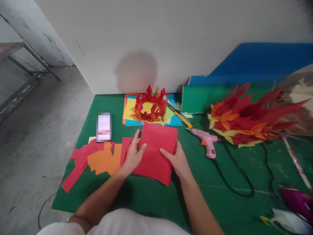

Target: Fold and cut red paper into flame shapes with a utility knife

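Observation:
A red sheet of paper (pixel 156 148) lies on the green mat (pixel 151 199) in front of me. My left hand (pixel 133 153) rests on its left edge with the fingers laid over the paper and the thumb on top. On the right edge sits my right hand (pixel 177 160), thumb on top and fingers curled under the sheet. Both hands hold the sheet. Cut red and orange paper pieces (pixel 97 160) lie just left of it.
A red and orange paper crown (pixel 150 106) sits on stacked coloured sheets (pixel 129 109) at the back. A phone (pixel 104 127) lies left, a yellow utility knife (pixel 182 118) and pink glue gun (pixel 207 142) with black cord right. A large paper flame piece (pixel 246 116) is far right.

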The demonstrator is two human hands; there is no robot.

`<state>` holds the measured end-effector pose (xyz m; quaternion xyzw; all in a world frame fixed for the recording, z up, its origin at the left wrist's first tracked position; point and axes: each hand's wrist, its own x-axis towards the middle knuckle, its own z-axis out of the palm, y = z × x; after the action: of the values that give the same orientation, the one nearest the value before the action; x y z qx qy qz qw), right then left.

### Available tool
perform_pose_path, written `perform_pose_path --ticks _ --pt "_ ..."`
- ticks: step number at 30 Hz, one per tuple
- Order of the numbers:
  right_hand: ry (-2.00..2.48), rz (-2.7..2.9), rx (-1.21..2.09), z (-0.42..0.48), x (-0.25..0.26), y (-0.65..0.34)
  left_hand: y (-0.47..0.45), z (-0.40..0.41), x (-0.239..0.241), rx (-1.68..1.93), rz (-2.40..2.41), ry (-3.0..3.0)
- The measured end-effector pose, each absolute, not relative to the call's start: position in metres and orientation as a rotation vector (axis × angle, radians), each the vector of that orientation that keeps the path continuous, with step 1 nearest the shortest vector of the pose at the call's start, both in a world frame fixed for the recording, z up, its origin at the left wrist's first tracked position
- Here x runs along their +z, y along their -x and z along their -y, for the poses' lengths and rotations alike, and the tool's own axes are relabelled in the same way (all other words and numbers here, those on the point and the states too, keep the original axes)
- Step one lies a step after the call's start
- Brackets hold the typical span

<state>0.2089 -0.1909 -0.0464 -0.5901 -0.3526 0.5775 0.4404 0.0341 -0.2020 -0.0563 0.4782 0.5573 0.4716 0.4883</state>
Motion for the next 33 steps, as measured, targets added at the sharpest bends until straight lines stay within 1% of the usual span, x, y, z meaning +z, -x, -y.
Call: perform_pose_path --ticks 3,8,12,16,21,25,29,33 --pt "1.505 0.935 1.419 0.191 -0.053 -0.211 -0.031 0.202 -0.057 1.078 -1.384 -1.28" --pt "1.564 1.15 1.276 0.188 -0.067 -0.217 -0.027 0.2 -0.058 0.92 -1.468 -1.464" --pt "1.494 1.258 1.229 0.187 -0.07 -0.218 -0.025 0.198 -0.061 0.914 -1.503 -1.473" --pt "1.536 1.385 1.147 0.188 -0.065 -0.215 -0.023 0.196 -0.064 0.9 -1.543 -1.509" --pt "1.508 1.551 0.991 0.19 -0.063 -0.212 -0.022 0.195 -0.065 0.931 -1.539 -1.515" --pt "1.535 1.599 0.971 0.19 -0.063 -0.211 -0.021 0.194 -0.063 0.941 -1.521 -1.53" --pt "1.538 1.588 0.933 0.192 -0.058 -0.211 -0.022 0.194 -0.058 0.989 -1.495 -1.483" --pt "1.51 1.508 0.906 0.193 -0.053 -0.213 -0.025 0.196 -0.053 1.116 -1.496 -1.384"
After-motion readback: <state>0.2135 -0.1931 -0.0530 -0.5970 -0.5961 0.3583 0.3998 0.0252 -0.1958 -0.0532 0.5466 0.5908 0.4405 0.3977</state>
